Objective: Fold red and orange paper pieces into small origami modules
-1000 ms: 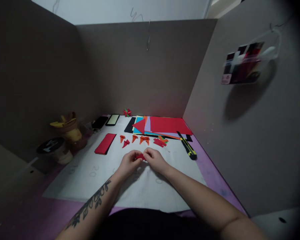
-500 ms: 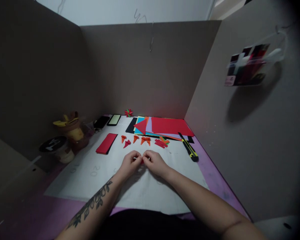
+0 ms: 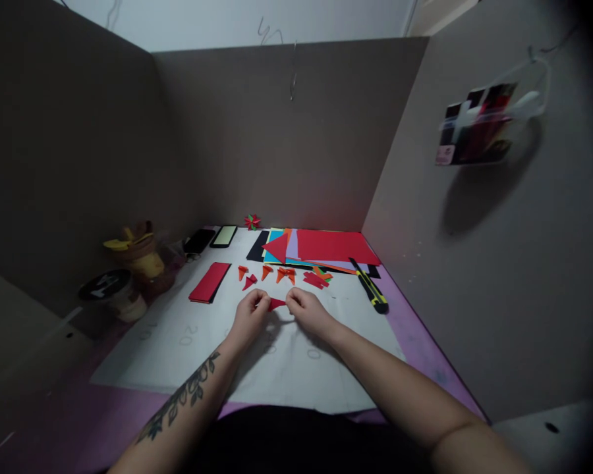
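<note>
A small piece of red paper [image 3: 277,303] stretches between my two hands, over the white sheet. My left hand [image 3: 250,315] pinches its left end, and my right hand [image 3: 306,312] pinches the right end. The fingertips cover both ends of the paper. Just beyond my hands lie several folded orange paper pieces [image 3: 267,272] and a folded red piece [image 3: 250,282]. Red paper strips [image 3: 315,280] with some orange and green ones rest beyond my right hand. A stack of red paper rectangles [image 3: 210,282] lies to the left.
A yellow-and-black box cutter [image 3: 374,293] lies at the right. Coloured paper sheets [image 3: 336,247], a red-green paper star [image 3: 252,222] and a phone [image 3: 224,236] are at the back. Tubs [image 3: 113,294] stand left. Grey partitions [image 3: 286,138] enclose the table; a pouch [image 3: 477,125] hangs right.
My hands have moved apart, so more of the red paper shows between them. Both still pinch it. The view has shifted slightly.
</note>
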`<state>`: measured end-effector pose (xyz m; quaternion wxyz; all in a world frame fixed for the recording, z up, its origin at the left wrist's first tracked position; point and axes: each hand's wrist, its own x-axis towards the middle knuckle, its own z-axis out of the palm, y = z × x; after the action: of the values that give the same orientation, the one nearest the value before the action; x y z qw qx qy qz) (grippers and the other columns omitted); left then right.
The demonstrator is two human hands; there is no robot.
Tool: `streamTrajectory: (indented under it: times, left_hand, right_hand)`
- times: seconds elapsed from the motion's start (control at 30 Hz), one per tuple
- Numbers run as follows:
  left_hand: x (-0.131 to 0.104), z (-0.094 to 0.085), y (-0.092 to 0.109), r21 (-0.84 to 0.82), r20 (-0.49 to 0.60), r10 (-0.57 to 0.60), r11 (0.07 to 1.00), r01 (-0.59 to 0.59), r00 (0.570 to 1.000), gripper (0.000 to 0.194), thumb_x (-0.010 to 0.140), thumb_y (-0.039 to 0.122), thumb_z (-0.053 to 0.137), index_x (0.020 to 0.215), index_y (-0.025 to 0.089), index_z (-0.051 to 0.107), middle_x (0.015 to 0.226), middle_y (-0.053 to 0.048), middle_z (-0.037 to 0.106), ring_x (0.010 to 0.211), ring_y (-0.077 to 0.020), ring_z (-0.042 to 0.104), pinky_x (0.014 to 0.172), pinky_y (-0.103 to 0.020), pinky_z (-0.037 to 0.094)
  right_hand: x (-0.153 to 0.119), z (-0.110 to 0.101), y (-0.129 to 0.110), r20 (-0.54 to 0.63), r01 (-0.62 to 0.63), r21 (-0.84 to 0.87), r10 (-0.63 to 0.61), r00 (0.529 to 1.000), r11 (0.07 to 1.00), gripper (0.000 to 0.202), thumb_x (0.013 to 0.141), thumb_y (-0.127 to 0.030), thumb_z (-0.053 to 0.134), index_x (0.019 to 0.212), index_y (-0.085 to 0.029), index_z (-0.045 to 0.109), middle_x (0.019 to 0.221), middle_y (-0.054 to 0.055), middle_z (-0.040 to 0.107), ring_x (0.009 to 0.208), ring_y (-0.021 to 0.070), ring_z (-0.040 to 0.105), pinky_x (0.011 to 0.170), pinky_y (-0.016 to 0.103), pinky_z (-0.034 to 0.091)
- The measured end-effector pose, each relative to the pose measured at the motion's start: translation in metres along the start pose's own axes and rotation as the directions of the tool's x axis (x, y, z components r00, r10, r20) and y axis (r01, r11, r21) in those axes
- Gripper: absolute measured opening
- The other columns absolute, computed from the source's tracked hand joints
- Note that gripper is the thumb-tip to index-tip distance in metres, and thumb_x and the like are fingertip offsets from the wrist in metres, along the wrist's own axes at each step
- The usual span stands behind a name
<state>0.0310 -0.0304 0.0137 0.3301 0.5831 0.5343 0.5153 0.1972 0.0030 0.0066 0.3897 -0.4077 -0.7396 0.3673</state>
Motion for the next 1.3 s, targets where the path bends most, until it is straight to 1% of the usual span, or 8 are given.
streamTrajectory:
  times: [0.2,0.3,0.4,0.53,0.77,0.83,0.97,1.3]
  left_hand:
    - [-0.002,0.004,-0.001,0.040,0.033,0.002,0.999,-0.004,0.999,0.023,0.080,0.037,0.050,0.068,0.017,0.054,0.061,0.003,0.052,0.059,-0.0119,0.046,0.057,-0.022,0.035]
    - [-0.004,0.007,-0.005,0.058,0.075,-0.007,0.998,0.002,0.997,0.023,0.080,0.037,0.051,0.068,0.017,0.055,0.060,0.002,0.053,0.057,-0.0117,0.046,0.055,-0.022,0.035]
    - [-0.004,0.009,-0.007,0.064,0.099,-0.030,0.998,0.024,0.995,0.021,0.076,0.035,0.055,0.065,0.016,0.055,0.057,0.003,0.053,0.055,-0.0109,0.045,0.053,-0.022,0.034]
    - [-0.003,0.008,-0.004,0.002,0.082,-0.083,0.997,0.083,0.993,0.020,0.072,0.032,0.060,0.063,0.016,0.054,0.055,0.003,0.052,0.052,-0.0096,0.045,0.052,-0.022,0.034]
    - [0.002,0.002,0.004,-0.104,-0.048,-0.147,0.984,0.142,0.988,0.023,0.071,0.035,0.063,0.062,0.016,0.051,0.055,0.003,0.054,0.053,-0.0096,0.050,0.052,-0.020,0.037]
    - [0.002,0.002,0.004,-0.126,0.004,-0.141,0.982,0.141,0.990,0.022,0.070,0.036,0.063,0.066,0.016,0.053,0.059,0.002,0.056,0.053,-0.0093,0.050,0.051,-0.020,0.038]
    - [-0.001,0.006,0.002,-0.097,0.135,-0.089,0.990,0.102,0.987,0.022,0.072,0.036,0.061,0.065,0.015,0.056,0.059,0.002,0.053,0.053,-0.0085,0.046,0.049,-0.020,0.035]
    - [-0.004,0.003,0.005,-0.021,0.195,-0.050,0.998,0.055,0.980,0.020,0.076,0.031,0.053,0.066,0.015,0.060,0.061,0.000,0.057,0.056,-0.0104,0.047,0.052,-0.022,0.036]
  right_hand:
    - [0.001,-0.001,0.002,-0.104,0.001,0.074,0.006,0.995,0.997,0.011,0.079,-0.022,0.047,0.069,-0.019,0.051,0.064,-0.003,0.052,0.061,0.0123,0.047,0.057,0.023,0.036]
    - [-0.001,0.001,-0.002,-0.049,0.057,0.019,-0.056,0.997,0.998,0.008,0.078,-0.021,0.050,0.074,-0.018,0.056,0.073,0.000,0.057,0.068,0.0133,0.051,0.059,0.023,0.038]
    - [-0.003,0.001,-0.006,0.011,0.129,-0.081,-0.129,0.992,0.988,0.013,0.077,-0.016,0.049,0.066,-0.018,0.055,0.069,0.000,0.056,0.067,0.0132,0.051,0.060,0.024,0.037]
    - [-0.004,0.000,-0.009,-0.013,0.178,-0.095,-0.180,0.984,0.979,0.017,0.077,-0.014,0.047,0.061,-0.019,0.050,0.065,-0.001,0.051,0.064,0.0128,0.048,0.061,0.024,0.036]
    - [-0.001,0.004,-0.006,-0.155,0.085,0.051,-0.076,0.985,0.995,0.014,0.078,-0.021,0.049,0.064,-0.019,0.052,0.067,-0.001,0.052,0.066,0.0137,0.049,0.062,0.024,0.037]
    - [-0.001,0.006,-0.005,-0.171,0.051,0.116,-0.030,0.985,0.992,0.014,0.078,-0.024,0.050,0.065,-0.019,0.052,0.066,-0.002,0.050,0.065,0.0133,0.048,0.062,0.024,0.037]
    - [-0.003,0.010,-0.004,-0.070,-0.042,0.217,0.058,0.996,0.975,0.013,0.077,-0.028,0.052,0.068,-0.019,0.052,0.059,-0.004,0.048,0.057,0.0117,0.044,0.056,0.023,0.035]
    - [-0.003,0.009,-0.007,-0.052,-0.023,0.157,0.032,0.998,0.987,0.014,0.073,-0.024,0.050,0.061,-0.019,0.046,0.057,-0.005,0.042,0.056,0.0105,0.039,0.053,0.022,0.031]
